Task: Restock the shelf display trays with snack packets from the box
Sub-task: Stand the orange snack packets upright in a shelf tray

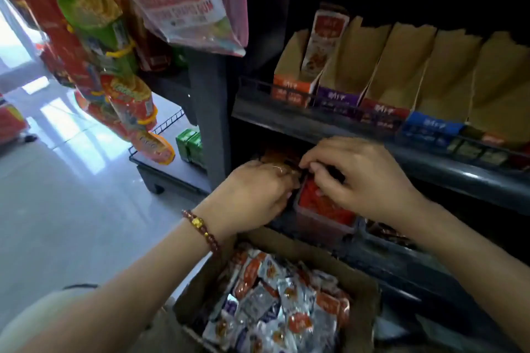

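While both hands meet over the lower shelf, the cardboard box [363, 284] sits open at the near edge of the view, just below them, filled with a loose heap of silver and orange snack packets [275, 306]. The left hand [258, 189] reaches in from the near left with its fingers curled downward. The right hand [361, 178] comes in from the right with its fingers bent, their tips close to those of the left. The fingertips come together at the far left corner of a clear tray [321, 222] packed with red packets [324, 200]. I cannot tell whether either hand pinches a packet or only touches the stack, as that spot is blurred and dark. A dark red beaded bracelet [200, 226] circles the left wrist.

On the upper shelf [430, 163], far and to the right, stands a row of brown cardboard display trays [401, 71] with orange, purple and blue fronts. The leftmost holds one tall packet [322, 40] standing upright. Bags of snacks [114, 71] hang at the far left, and green cartons [189, 146] stand on a low rack beyond them.
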A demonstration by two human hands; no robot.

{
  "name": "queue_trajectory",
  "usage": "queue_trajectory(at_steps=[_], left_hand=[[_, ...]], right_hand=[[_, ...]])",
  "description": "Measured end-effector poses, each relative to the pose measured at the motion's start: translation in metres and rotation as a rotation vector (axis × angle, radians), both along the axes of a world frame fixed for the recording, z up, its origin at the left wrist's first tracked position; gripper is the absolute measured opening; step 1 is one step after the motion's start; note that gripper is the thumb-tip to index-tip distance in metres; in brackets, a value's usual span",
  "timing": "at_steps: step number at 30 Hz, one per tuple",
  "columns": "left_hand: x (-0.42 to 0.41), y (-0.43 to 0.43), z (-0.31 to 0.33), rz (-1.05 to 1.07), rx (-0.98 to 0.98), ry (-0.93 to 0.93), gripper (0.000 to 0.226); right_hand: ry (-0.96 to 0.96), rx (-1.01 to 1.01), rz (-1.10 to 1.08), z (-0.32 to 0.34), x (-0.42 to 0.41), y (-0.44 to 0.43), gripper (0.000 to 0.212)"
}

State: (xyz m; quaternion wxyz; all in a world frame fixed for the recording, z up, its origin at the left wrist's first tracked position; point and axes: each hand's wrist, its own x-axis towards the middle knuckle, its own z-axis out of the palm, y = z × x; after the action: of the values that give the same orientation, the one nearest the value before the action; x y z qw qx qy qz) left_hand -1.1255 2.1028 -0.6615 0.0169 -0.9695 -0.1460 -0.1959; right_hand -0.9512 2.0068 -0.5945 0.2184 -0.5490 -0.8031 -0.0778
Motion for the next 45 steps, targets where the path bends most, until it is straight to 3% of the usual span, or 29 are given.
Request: queue_trajectory(at_steps=[3,6,11,16,19,22,29,32,36,38,41,45], left_hand=[[-0.018,-0.024,-0.029,-0.019,-0.058,0.166,0.040],[-0.040,-0.055,-0.058,-0.018,-0.096,0.316,0.032],[-0.071,-0.102,-0.099,-0.051,-0.227,0.360,0.030],[-0.087,-0.122,-0.121,-0.016,-0.290,0.469,0.033],[-0.093,-0.120,-0.127,0.014,-0.296,0.520,0.026],[-0.099,-0.119,-0.131,0.038,-0.300,0.498,0.022],[-0.097,-0.110,-0.131,0.058,-0.299,0.524,0.024],[-0.095,-0.109,-0.131,0.069,-0.291,0.543,0.024],[-0.096,-0.112,-0.133,0.063,-0.303,0.558,0.026],[-0.096,-0.112,-0.133,0.059,-0.337,0.543,0.028],[-0.093,-0.113,-0.137,0.097,-0.366,0.560,0.034],[-0.083,-0.126,-0.146,0.164,-0.458,0.460,0.053]], right_hand=[[0.047,-0.219,0.031,-0.041,-0.003,-0.028,0.022],[0.291,-0.538,0.003,-0.088,-0.006,-0.057,0.017],[0.580,-0.832,-0.132,-0.184,-0.014,-0.083,0.021],[0.631,-1.202,-0.289,-0.292,-0.026,-0.099,0.016],[0.624,-1.351,-0.486,-0.333,-0.036,-0.106,0.026],[0.654,-1.361,-0.642,-0.350,-0.044,-0.110,0.033],[0.622,-1.447,-0.759,-0.366,-0.046,-0.109,0.039],[0.767,-1.462,-0.776,-0.359,-0.047,-0.106,0.043],[1.011,-1.306,-0.887,-0.364,-0.049,-0.107,0.035],[0.910,-1.156,-0.887,-0.365,-0.051,-0.105,0.024],[0.567,-0.909,-0.648,-0.343,-0.049,-0.104,0.018],[0.560,-0.833,-0.404,-0.287,-0.038,-0.107,0.036]])
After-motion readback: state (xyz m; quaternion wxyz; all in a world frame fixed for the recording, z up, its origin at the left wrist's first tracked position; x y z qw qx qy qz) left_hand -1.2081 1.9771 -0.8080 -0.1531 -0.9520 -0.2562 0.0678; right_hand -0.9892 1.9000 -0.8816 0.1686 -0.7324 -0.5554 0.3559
